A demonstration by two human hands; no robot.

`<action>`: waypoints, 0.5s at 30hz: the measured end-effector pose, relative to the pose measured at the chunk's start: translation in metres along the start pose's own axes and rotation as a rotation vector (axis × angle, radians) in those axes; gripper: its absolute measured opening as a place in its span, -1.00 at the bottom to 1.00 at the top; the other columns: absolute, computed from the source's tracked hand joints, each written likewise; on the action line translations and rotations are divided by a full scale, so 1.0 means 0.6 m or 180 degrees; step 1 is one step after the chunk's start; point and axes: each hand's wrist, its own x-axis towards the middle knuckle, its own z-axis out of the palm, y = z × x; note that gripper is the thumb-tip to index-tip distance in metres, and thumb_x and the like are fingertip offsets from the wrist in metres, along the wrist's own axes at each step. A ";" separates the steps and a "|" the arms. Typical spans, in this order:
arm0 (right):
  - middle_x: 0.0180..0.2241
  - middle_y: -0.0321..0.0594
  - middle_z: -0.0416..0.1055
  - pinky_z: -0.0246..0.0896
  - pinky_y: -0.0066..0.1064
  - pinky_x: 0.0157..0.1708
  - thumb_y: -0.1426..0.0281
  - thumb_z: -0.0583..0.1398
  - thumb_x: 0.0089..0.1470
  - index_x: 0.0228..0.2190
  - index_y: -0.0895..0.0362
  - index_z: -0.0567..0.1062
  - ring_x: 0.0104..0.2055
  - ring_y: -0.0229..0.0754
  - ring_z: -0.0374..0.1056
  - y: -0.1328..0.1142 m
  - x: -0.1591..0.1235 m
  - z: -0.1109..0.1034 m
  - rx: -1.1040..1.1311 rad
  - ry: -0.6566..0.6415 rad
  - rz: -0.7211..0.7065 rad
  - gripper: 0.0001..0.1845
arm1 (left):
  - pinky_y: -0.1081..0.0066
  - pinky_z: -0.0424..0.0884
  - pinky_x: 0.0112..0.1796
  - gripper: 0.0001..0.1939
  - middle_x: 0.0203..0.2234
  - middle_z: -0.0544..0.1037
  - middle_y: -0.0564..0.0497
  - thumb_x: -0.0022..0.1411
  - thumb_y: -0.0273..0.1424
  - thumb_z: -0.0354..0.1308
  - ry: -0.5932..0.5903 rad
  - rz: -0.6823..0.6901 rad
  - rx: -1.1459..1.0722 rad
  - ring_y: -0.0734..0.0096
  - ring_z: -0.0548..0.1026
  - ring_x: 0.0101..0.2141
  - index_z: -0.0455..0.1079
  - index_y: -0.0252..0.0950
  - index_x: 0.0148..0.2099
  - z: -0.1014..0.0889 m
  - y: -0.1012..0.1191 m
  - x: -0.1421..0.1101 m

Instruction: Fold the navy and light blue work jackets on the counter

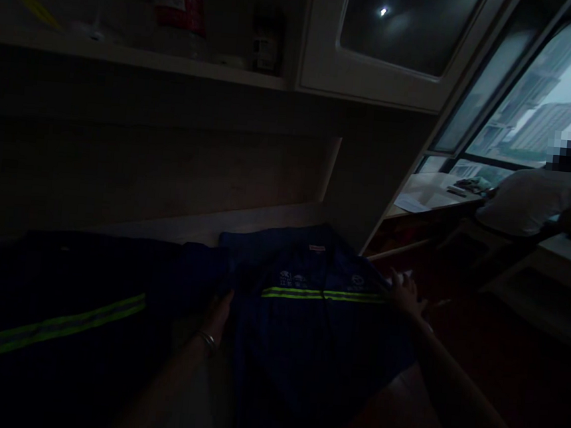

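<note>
A dark blue work jacket (315, 336) with a yellow-green reflective stripe across the chest lies spread flat on a surface in front of me. My left hand (217, 314), with a bracelet at the wrist, rests on the jacket's left edge near the shoulder; its fingers look pressed to the cloth. At the stripe's right end, my right hand (405, 292) grips the jacket's other edge. The room is very dark and finger detail is hard to make out.
A second dark garment with a reflective stripe (50, 330) lies to the left. A shelf (129, 54) with bottles and a cabinet (380, 49) hang above. At the right, another person in a white shirt (531, 202) sits at a desk by a window.
</note>
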 end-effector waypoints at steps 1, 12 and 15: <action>0.36 0.06 -0.11 -0.28 0.49 0.11 -0.18 -0.09 0.09 0.33 0.00 -0.01 0.36 0.31 -0.22 -0.013 0.004 0.004 0.0036 -0.0152 0.0007 -0.10 | 0.28 0.46 -0.07 -0.70 -0.06 0.58 -0.10 0.15 -0.26 0.26 -0.0110 0.0037 0.0021 0.30 0.56 -0.12 0.44 -0.23 -0.07 0.001 -0.007 -0.008; 0.01 0.09 0.40 0.23 0.03 -0.04 0.20 -0.08 0.19 -0.05 0.08 0.54 0.01 0.17 0.38 -0.062 0.027 -0.006 -0.0315 -0.0436 -0.0771 -0.50 | 0.21 0.43 -0.04 -0.81 -0.23 0.64 -0.09 0.18 -0.32 0.21 -0.0291 0.0064 0.0277 0.20 0.57 -0.13 0.46 -0.29 -0.17 0.006 -0.045 -0.042; 0.05 0.04 0.40 0.29 -0.16 -0.13 0.14 -0.12 0.23 0.03 0.08 0.49 -0.02 0.09 0.41 -0.059 0.014 -0.022 -0.0161 -0.0305 -0.0721 -0.43 | 0.19 0.43 -0.03 -0.72 -0.18 0.62 -0.11 0.20 -0.25 0.19 -0.0389 0.0159 0.0123 0.17 0.56 -0.11 0.45 -0.29 -0.09 0.008 -0.038 -0.065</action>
